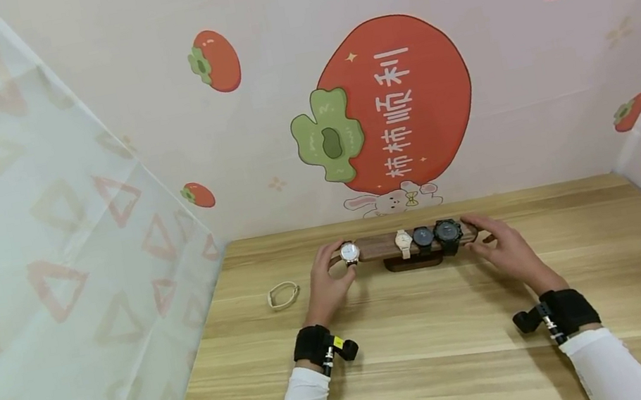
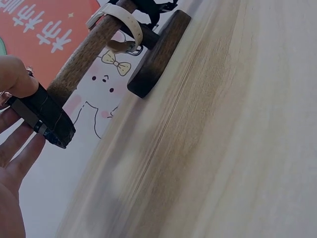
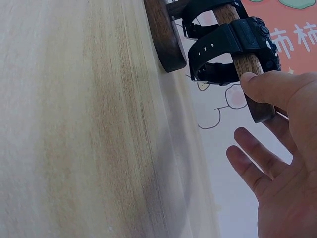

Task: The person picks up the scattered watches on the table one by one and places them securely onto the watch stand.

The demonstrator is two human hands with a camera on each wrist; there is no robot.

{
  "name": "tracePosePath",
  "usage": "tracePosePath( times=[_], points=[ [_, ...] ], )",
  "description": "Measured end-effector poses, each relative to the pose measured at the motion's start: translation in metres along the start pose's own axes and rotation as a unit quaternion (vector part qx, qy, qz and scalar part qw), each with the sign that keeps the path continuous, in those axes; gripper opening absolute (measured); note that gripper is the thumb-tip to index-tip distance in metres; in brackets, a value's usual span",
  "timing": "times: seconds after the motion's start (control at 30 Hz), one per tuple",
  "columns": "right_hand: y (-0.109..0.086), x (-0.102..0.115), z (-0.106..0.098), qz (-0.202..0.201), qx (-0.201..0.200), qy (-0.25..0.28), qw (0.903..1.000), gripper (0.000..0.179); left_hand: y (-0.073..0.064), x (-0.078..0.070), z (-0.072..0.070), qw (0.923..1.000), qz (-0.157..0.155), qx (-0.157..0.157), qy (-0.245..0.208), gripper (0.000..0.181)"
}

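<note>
A wooden watch stand has a long bar (image 1: 377, 247) on a low dark base (image 1: 414, 261). My left hand (image 1: 325, 291) pinches a silver-faced watch (image 1: 350, 253) at the bar's left end; its black strap (image 2: 52, 119) hides that end in the left wrist view. At the other end, my right hand (image 1: 512, 257) grips the bar, thumb on one side, two fingers standing free in the right wrist view. Beside that hand, a bulky black watch (image 1: 447, 230) is looped round the bar. A dark-faced watch (image 1: 423, 237) and a cream-strapped watch (image 1: 403, 240) sit left of it.
A cream band, closed in a loop (image 1: 283, 295), lies on the wooden table (image 1: 440, 365) left of my left hand; whether it is a watch is hard to tell. A printed backdrop (image 1: 269, 130) rises behind the table, with sheets at both sides.
</note>
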State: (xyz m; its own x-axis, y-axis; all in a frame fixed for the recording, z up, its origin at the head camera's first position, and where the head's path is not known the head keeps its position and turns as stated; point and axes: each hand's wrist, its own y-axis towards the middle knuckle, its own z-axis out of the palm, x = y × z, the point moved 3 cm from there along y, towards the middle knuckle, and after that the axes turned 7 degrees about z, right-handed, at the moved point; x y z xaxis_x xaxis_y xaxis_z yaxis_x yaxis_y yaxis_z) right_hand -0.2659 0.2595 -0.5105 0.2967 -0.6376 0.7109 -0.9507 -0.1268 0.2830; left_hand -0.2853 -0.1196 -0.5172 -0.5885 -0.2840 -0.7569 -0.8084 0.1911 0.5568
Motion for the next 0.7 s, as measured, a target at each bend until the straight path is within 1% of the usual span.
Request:
tracePosePath(
  times=[0.17, 0.27, 0.4, 0.57, 0.7],
  points=[
    [0.000, 0.000, 0.000, -0.001, 0.002, 0.002, 1.0000, 0.059, 0.003, 0.002, 0.001, 0.9998, -0.007, 0.000, -0.016, 0.060],
    [-0.001, 0.000, 0.000, 0.001, 0.002, 0.003, 1.0000, 0.059, 0.004, 0.006, 0.003, 0.9995, -0.010, -0.002, -0.031, 0.060],
    [-0.002, -0.001, 0.001, 0.002, 0.000, 0.002, 1.0000, 0.059, 0.005, 0.011, 0.005, 0.9991, -0.018, 0.000, -0.038, 0.061],
    [-0.001, -0.001, 0.001, 0.003, 0.000, -0.001, 1.0000, 0.060, 0.006, 0.012, 0.008, 0.9986, -0.034, 0.010, -0.038, 0.062],
    [-0.001, -0.001, 0.001, 0.006, 0.002, 0.005, 1.0000, 0.060, 0.008, 0.012, 0.010, 0.9982, -0.036, 0.019, -0.044, 0.064]
  ],
)
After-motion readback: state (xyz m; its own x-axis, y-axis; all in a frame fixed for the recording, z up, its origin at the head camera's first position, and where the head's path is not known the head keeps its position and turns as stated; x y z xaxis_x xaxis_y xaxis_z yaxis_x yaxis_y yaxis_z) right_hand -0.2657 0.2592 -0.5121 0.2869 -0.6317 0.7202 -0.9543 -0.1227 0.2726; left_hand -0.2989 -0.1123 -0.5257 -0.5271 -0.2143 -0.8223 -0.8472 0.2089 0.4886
